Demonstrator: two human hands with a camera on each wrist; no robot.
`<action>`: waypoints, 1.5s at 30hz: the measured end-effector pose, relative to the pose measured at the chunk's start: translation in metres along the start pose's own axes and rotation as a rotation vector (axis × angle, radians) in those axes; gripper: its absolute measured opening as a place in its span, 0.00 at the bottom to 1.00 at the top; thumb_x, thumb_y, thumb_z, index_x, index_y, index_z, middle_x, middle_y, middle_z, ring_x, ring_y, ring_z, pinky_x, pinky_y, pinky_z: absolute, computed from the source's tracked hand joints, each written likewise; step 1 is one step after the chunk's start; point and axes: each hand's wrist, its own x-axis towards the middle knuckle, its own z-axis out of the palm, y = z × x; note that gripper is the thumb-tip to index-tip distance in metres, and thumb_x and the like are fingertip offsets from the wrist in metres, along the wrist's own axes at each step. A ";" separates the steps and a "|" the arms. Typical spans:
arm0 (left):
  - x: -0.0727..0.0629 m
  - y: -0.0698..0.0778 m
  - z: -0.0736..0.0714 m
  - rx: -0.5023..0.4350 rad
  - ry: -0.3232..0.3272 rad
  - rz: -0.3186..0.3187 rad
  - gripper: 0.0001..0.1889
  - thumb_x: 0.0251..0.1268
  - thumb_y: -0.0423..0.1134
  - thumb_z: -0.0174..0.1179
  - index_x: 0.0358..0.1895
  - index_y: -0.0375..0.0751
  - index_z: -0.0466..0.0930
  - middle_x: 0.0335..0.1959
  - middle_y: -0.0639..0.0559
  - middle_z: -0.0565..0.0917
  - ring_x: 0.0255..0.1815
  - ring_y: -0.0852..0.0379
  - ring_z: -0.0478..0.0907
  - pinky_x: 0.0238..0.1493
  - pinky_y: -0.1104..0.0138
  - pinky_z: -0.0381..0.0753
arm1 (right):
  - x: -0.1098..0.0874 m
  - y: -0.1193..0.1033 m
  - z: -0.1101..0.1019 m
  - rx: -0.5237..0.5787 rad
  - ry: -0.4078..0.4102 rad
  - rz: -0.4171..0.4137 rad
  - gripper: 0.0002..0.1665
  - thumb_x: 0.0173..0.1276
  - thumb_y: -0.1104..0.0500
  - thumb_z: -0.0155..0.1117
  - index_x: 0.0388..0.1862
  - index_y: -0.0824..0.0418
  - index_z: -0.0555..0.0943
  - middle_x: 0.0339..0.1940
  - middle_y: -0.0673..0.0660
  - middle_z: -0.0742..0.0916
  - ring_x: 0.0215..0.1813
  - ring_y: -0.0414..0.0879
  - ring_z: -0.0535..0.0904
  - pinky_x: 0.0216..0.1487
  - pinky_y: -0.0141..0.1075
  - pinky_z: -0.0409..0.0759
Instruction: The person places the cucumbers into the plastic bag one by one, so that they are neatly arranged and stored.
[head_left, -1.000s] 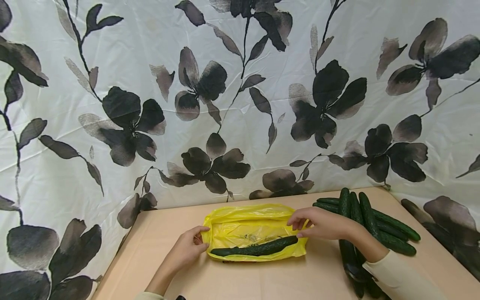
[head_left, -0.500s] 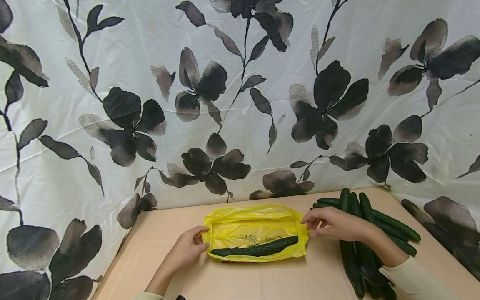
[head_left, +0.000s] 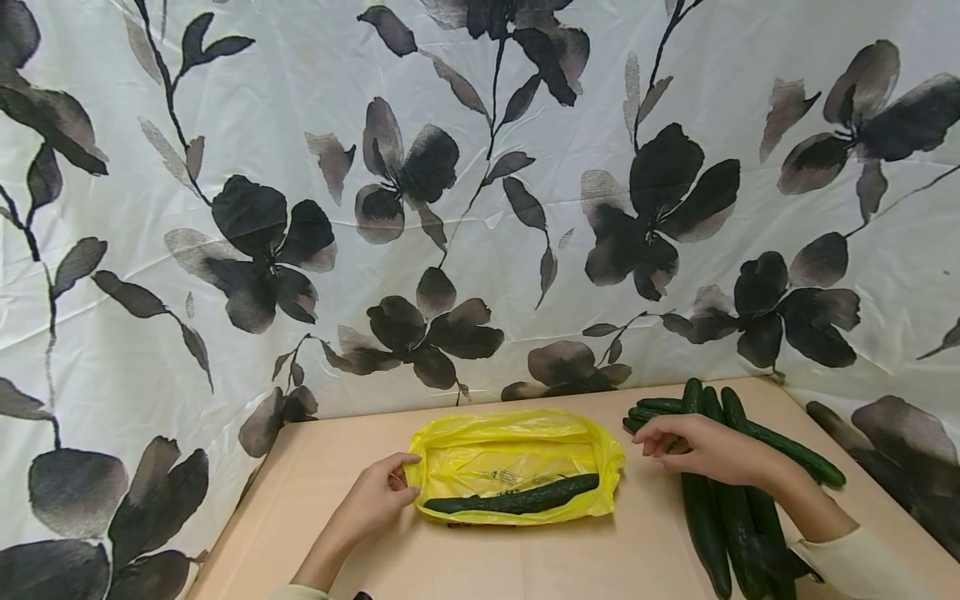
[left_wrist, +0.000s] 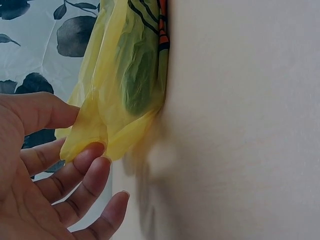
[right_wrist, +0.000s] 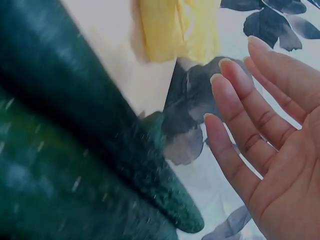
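Note:
A yellow plastic bag [head_left: 517, 425] lies on the table with its mouth spread wide. Inside it, along the near side, rests one dark green cucumber [head_left: 517, 498]; its end shows dimly through the film in the left wrist view. My left hand [head_left: 378, 492] pinches the bag's left edge between thumb and fingers. Over the pile of cucumbers [head_left: 705, 533] on the right hovers my right hand [head_left: 701, 450], its fingers loosely bent and holding nothing. In the right wrist view, large cucumbers [right_wrist: 60, 100] lie beside that hand, apart from its fingers.
The peach-coloured table [head_left: 540, 558] runs back to a white cloth with dark flowers [head_left: 645, 217]. More cucumbers [head_left: 795, 450] lie slantwise beneath the upright ones at the right. A small black object [head_left: 363, 596] shows at the bottom edge.
My right hand has moved right from the bag's right edge, which it no longer touches, to above the pile. The left hand stays at the bag, and the cucumber inside lies as before.

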 end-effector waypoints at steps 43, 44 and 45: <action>-0.003 -0.002 -0.002 -0.019 -0.009 0.020 0.25 0.55 0.30 0.71 0.59 0.33 0.80 0.32 0.50 0.76 0.32 0.57 0.73 0.31 0.70 0.72 | -0.083 0.048 -0.025 -0.260 0.370 0.143 0.26 0.62 0.56 0.75 0.58 0.63 0.81 0.50 0.56 0.85 0.42 0.32 0.80 0.39 0.35 0.81; -0.003 -0.002 -0.002 -0.019 -0.009 0.019 0.25 0.56 0.30 0.71 0.59 0.33 0.80 0.32 0.51 0.76 0.32 0.57 0.73 0.31 0.70 0.72 | -0.084 0.048 -0.025 -0.260 0.373 0.148 0.26 0.62 0.56 0.75 0.58 0.63 0.81 0.51 0.58 0.85 0.42 0.33 0.80 0.39 0.35 0.82; -0.003 -0.002 -0.002 -0.022 -0.007 0.019 0.25 0.55 0.30 0.71 0.59 0.33 0.81 0.32 0.51 0.76 0.32 0.57 0.73 0.31 0.70 0.72 | -0.086 0.050 -0.026 -0.262 0.368 0.147 0.26 0.62 0.57 0.75 0.58 0.64 0.80 0.51 0.60 0.84 0.41 0.33 0.80 0.39 0.35 0.81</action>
